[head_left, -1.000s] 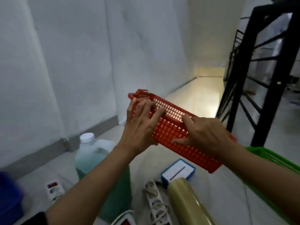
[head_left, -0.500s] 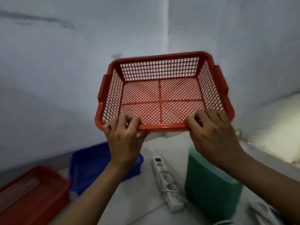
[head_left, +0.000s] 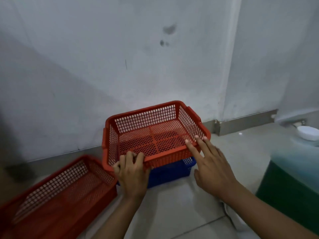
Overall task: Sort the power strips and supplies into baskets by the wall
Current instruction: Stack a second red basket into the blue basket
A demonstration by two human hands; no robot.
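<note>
A small red mesh basket sits on top of a blue basket by the wall. My left hand grips the red basket's near rim at its left corner. My right hand is off the basket with fingers spread; two fingertips touch the rim at the near right corner. A longer red mesh basket lies on the floor to the left. The red baskets look empty, and most of the blue one is hidden.
A large green jug with a white cap stands at the right. The grey wall with a metal skirting strip runs behind the baskets. Pale floor tiles lie between my arms.
The red basket came down from chest height onto the blue basket. My right hand let go of the rim and spread its fingers. My view turned left and down toward the wall.
</note>
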